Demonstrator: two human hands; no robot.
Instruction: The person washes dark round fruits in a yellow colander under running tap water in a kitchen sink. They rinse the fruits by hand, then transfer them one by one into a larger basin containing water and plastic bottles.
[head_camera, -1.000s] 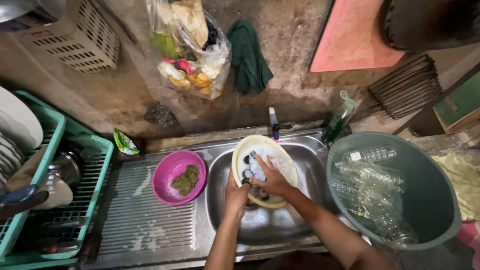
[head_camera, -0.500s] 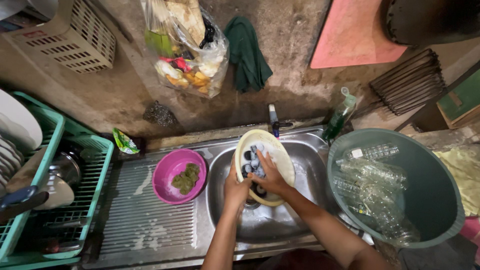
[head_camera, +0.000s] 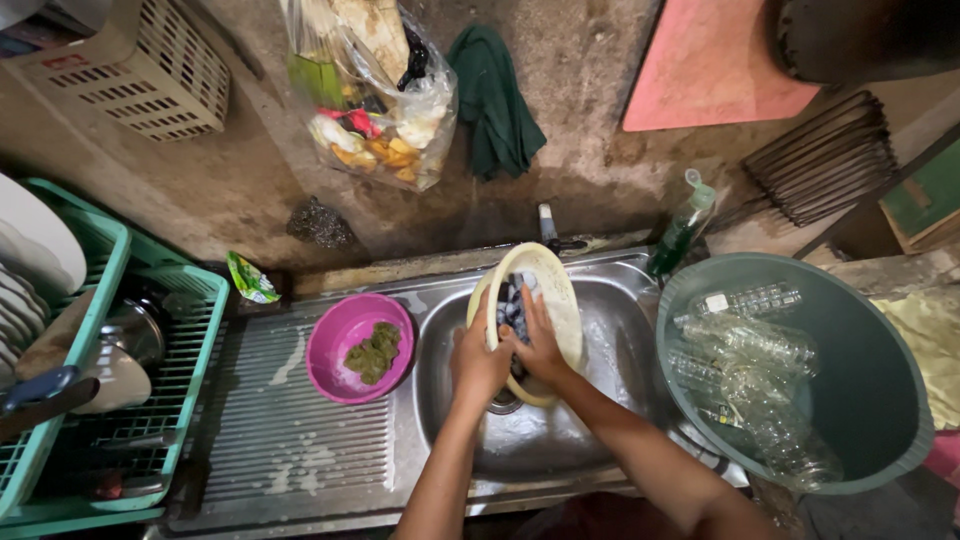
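Plate (head_camera: 560, 290), cream and tilted, sits over the steel sink (head_camera: 600, 400), where I hold it. My left hand (head_camera: 478, 360) grips its near rim; my right hand (head_camera: 535, 345) lies flat on its face. A pink bowl (head_camera: 345, 335) stands just beside, on the worktop.

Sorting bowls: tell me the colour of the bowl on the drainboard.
Pink bowl, clearest in the head view.

Pink bowl (head_camera: 360, 347) on steel drainboard (head_camera: 270, 440)
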